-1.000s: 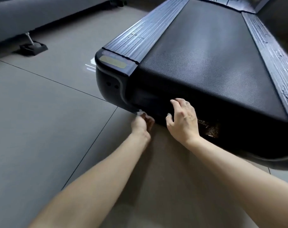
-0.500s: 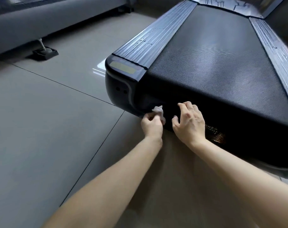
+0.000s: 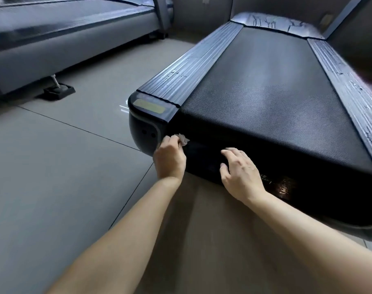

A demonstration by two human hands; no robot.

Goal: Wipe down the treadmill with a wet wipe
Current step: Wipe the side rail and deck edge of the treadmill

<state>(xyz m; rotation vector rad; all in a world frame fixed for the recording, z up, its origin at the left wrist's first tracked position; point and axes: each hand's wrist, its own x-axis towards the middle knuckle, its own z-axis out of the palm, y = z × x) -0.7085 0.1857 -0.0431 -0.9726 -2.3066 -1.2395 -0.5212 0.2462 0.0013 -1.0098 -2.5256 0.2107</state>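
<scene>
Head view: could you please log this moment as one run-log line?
left hand: pinches wet wipe on treadmill rear edge | right hand: rests on rear edge

The left hand point(image 3: 170, 159) has moved up the back end of the treadmill point(image 3: 265, 107). One second ago it was low, near the floor, and the wet wipe point(image 3: 182, 139) barely showed. Now the wipe is pressed just under the belt's edge, beside the corner cap.
</scene>
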